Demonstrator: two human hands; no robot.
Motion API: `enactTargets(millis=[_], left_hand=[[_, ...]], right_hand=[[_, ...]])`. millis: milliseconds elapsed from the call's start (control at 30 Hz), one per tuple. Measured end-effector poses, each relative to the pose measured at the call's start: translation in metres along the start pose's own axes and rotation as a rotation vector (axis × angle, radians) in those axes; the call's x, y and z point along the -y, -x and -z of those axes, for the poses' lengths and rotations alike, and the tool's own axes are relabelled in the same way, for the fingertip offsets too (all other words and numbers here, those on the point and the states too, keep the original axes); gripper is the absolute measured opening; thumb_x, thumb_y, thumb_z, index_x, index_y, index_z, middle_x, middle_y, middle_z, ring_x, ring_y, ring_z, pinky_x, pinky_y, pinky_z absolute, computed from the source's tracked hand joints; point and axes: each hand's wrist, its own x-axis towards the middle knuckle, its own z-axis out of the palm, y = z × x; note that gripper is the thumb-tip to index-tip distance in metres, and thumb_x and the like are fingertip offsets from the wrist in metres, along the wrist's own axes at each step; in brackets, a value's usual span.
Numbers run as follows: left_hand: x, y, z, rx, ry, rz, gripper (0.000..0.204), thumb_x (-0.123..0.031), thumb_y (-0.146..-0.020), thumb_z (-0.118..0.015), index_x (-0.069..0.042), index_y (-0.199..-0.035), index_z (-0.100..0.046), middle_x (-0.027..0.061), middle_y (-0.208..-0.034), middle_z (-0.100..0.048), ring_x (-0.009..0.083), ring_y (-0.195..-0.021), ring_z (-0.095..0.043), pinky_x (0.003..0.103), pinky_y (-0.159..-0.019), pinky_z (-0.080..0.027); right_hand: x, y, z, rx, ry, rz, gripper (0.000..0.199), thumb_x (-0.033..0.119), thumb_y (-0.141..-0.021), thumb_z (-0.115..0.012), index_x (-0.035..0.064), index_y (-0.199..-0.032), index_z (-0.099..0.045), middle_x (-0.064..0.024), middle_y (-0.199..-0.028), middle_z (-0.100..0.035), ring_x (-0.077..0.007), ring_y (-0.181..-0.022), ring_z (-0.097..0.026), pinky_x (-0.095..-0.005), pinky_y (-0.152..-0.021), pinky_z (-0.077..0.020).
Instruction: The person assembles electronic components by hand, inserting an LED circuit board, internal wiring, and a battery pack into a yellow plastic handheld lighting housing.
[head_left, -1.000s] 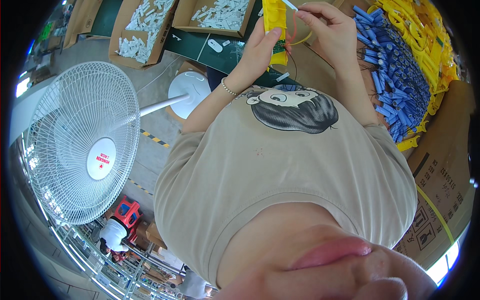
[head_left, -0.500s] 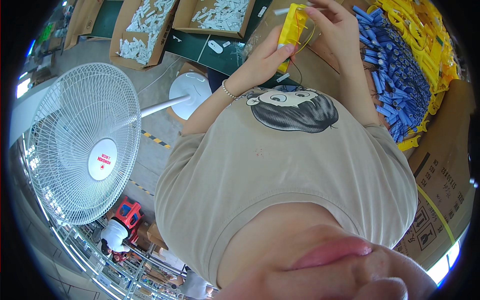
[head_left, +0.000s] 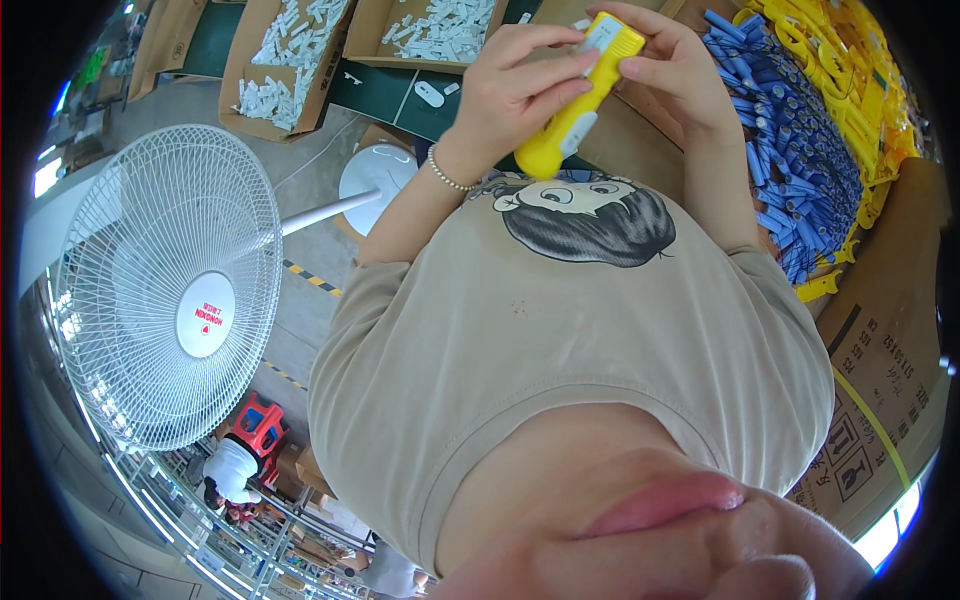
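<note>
Both hands hold a yellow plastic casing (head_left: 545, 152), long and rounded at its near end, with pale panels on the side that shows. My left hand (head_left: 512, 92) grips it from the left, fingers laid across its upper face. On the far right end, my right hand (head_left: 688, 75) pinches the casing between thumb and fingers; some of those fingertips are hidden behind it. No wires show on the casing from this side. Close by my right forearm lies a heap of blue cylinders (head_left: 775, 165) with thin dark wires.
Yellow plastic casings (head_left: 868, 75) are piled beyond the blue cylinders. Cardboard boxes (head_left: 425, 66) of small white parts stand on the green table (head_left: 375, 97), near a white oval piece (head_left: 429, 94). A white fan (head_left: 170, 290) stands left, a large carton (head_left: 880, 370) right. Another person (head_left: 230, 470) sits far off.
The casing has been turned over: its open side with red and yellow wires faced up before, and its smooth outer side shows now. My left hand has shifted its grip onto the upper face.
</note>
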Motion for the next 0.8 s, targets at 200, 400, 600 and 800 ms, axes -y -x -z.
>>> enactTargets(millis=[200, 400, 600, 800], left_hand=[[-0.021, -0.010, -0.004, 0.104, 1.391, 1.011, 0.058, -0.004, -0.094, -0.054, -0.006, -0.145, -0.027, 0.0140, -0.122, -0.050, 0.0185, -0.106, -0.055, 0.031, -0.088, -0.048], [-0.006, 0.016, -0.022, 0.205, 0.259, 0.368, 0.063, -0.019, -0.096, -0.057, -0.006, -0.149, -0.025, 0.0167, -0.126, -0.054, 0.0236, -0.111, -0.057, 0.035, -0.094, -0.046], [0.003, 0.020, -0.021, 0.054, 0.429, 0.571, 0.052, -0.020, -0.099, -0.053, 0.000, -0.141, -0.030, 0.0164, -0.119, -0.057, 0.0250, -0.108, -0.059, 0.034, -0.094, -0.045], [-0.002, 0.014, -0.010, 0.094, 0.405, 0.611, 0.048, -0.018, -0.100, -0.049, 0.000, -0.140, -0.028, 0.0128, -0.109, -0.059, 0.0185, -0.092, -0.062, 0.031, -0.080, -0.050]], right_hand=[[-0.027, 0.002, 0.024, 0.126, 0.146, -0.011, 0.063, 0.012, -0.081, -0.075, -0.0043, -0.135, -0.047, -0.0139, -0.122, -0.062, -0.0204, -0.108, -0.063, -0.0325, -0.089, -0.0528], [-0.008, -0.007, -0.020, -0.336, 0.267, -0.051, 0.047, -0.001, -0.083, -0.070, -0.0067, -0.127, -0.054, -0.0123, -0.112, -0.065, -0.0186, -0.099, -0.064, -0.0284, -0.088, -0.0518], [-0.017, -0.008, -0.015, -0.433, 1.064, -0.136, 0.037, 0.016, -0.086, -0.071, -0.0023, -0.118, -0.063, -0.0056, -0.095, -0.068, -0.0085, -0.083, -0.063, -0.0220, -0.073, -0.0497], [-0.040, -0.008, -0.024, -0.340, 0.702, -0.060, 0.026, 0.016, -0.090, -0.066, -0.0033, -0.108, -0.067, -0.0021, -0.087, -0.067, -0.0061, -0.080, -0.061, -0.0214, -0.072, -0.0480]])
